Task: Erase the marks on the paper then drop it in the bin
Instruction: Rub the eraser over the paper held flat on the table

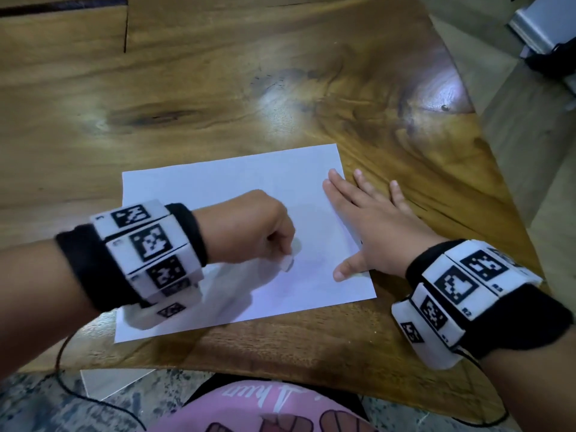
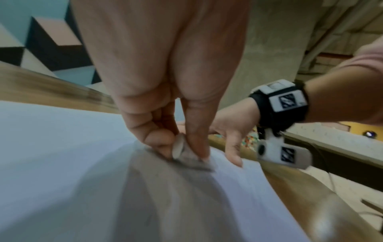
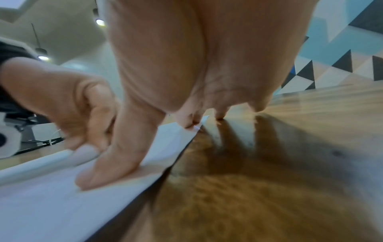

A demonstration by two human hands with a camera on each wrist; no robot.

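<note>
Pink shirt point(image 1: 261, 410) at bottom of head view, closest to camera, just under near table point(image 1: 280, 88) edge. Left hand point(image 1: 249, 227) over middle of paper point(image 1: 193, 188), fingers curled, thumb and fingertips pinching small white eraser point(image 1: 287, 263), its lower end pressed on the sheet; eraser blurred, its long axis roughly upright in left wrist view. Paper lies flat on wooden table, long axis running left-right, slightly rotated so right end sits farther from the person. Marks on it too faint to tell. Right hand point(image 1: 374, 222) flat, fingers straight and spread, thumb and index on paper's right edge, other fingers on bare wood just beside it. Paper's near edge close to table's near edge; right edge near the table's angled right side. Wide bare wood beyond and left of paper. Grey box point(image 1: 542, 26) off table, far right.
</note>
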